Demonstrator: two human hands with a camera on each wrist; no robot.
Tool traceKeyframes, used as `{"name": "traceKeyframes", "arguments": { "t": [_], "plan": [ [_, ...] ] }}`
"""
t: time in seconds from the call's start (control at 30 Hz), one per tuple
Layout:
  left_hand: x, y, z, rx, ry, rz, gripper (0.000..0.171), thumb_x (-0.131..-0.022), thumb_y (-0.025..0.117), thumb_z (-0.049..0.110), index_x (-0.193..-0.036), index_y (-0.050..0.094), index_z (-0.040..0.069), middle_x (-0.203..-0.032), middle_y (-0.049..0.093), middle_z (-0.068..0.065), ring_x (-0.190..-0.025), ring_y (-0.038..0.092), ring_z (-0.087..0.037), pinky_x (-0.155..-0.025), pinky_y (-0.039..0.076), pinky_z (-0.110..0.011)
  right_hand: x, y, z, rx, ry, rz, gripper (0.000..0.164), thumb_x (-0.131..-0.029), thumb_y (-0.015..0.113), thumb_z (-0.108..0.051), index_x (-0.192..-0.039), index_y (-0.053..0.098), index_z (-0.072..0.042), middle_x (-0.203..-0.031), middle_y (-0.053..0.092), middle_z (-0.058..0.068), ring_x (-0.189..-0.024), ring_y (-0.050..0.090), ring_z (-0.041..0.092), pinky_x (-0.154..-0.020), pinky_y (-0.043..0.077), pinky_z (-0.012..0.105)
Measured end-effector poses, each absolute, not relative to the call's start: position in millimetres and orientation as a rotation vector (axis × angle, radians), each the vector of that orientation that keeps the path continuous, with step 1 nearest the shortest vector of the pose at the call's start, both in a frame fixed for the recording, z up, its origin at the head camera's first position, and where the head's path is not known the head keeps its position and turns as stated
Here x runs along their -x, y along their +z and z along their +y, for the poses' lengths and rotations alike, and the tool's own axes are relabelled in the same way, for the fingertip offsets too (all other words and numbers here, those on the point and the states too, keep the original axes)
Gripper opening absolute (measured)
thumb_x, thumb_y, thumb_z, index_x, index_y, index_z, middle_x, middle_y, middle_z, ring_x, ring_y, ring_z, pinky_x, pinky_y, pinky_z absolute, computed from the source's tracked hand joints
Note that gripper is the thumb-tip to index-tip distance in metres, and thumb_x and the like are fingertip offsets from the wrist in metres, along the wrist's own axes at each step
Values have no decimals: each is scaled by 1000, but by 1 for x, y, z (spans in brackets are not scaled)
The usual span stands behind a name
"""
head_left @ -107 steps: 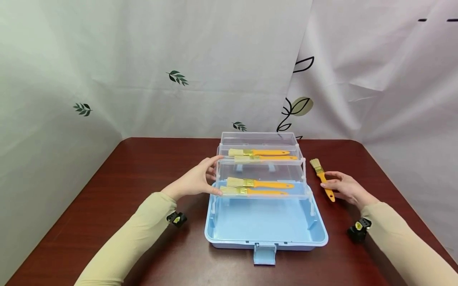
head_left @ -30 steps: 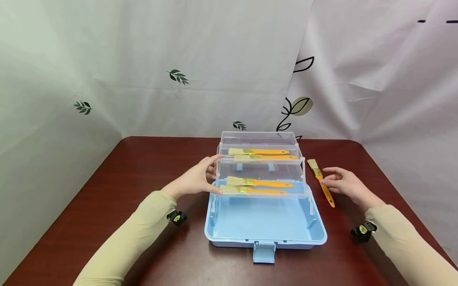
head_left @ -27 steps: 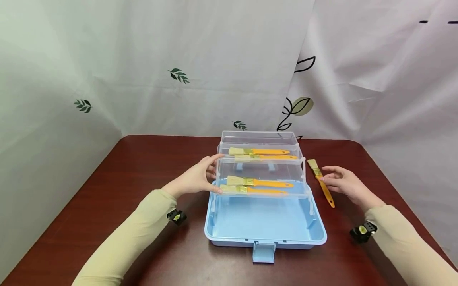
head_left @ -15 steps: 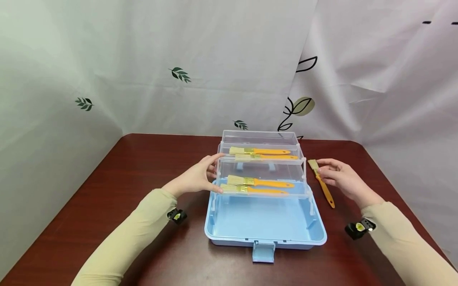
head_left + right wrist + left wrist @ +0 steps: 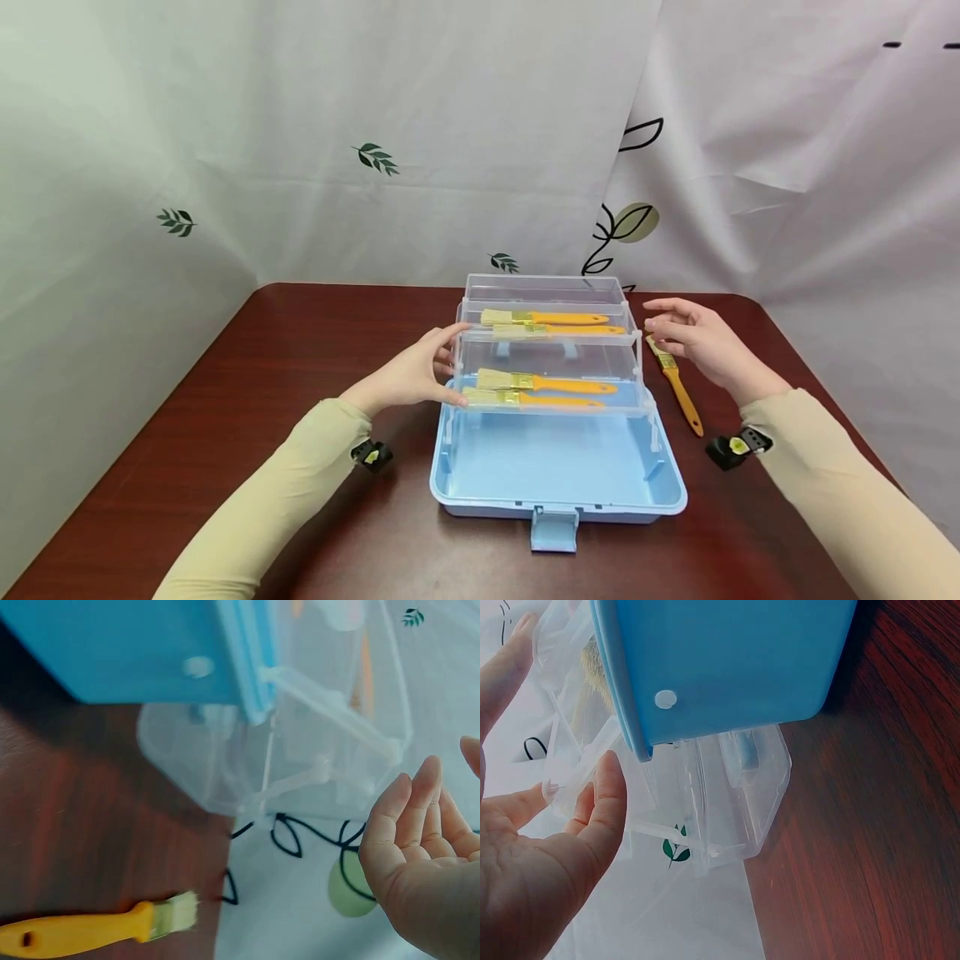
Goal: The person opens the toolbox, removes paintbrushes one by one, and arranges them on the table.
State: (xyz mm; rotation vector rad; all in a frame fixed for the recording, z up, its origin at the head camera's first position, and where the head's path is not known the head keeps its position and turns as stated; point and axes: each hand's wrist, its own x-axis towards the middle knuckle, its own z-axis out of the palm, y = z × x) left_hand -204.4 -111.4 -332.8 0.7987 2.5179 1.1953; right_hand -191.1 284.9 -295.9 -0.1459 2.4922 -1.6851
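A light blue toolbox (image 5: 558,467) stands open on the table, its clear stepped trays (image 5: 547,357) raised. Two brushes lie in each of two trays, among them an upper paintbrush (image 5: 566,318) and a lower paintbrush (image 5: 573,386), all with yellow handles. My left hand (image 5: 408,375) grips the trays' left end, thumb at the lower tray's corner and fingers at the upper one. To the right of the box my right hand (image 5: 701,342) hovers with loosely bent fingers, holding nothing. Beneath it a loose paintbrush (image 5: 681,396) rests on the table, its bristles partly behind the fingers.
The toolbox's latch (image 5: 554,531) hangs down at the front. A dark red-brown table (image 5: 300,392) spreads around the box, widest on the left. Behind it hangs a white curtain (image 5: 420,150) with leaf prints.
My right hand has left the loose brush's handle and moved up and left toward the trays. The brush now lies slightly turned on the table. My left hand has stayed in place.
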Motion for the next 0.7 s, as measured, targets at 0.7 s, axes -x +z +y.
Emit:
{"name": "traceKeyframes", "arguments": {
  "t": [0.7],
  "plan": [
    [205,-334,-112,-794,1198,2512,103,-67,86,17,-149,24,16,-126,37,-13,-103,54,-25,-90,52,-37,224,-258,232,442,-1187,2679,49,-94,58,-26,-136,45,-4,-108,60,14,-95,59,24,-87,50,38]
  ]
}}
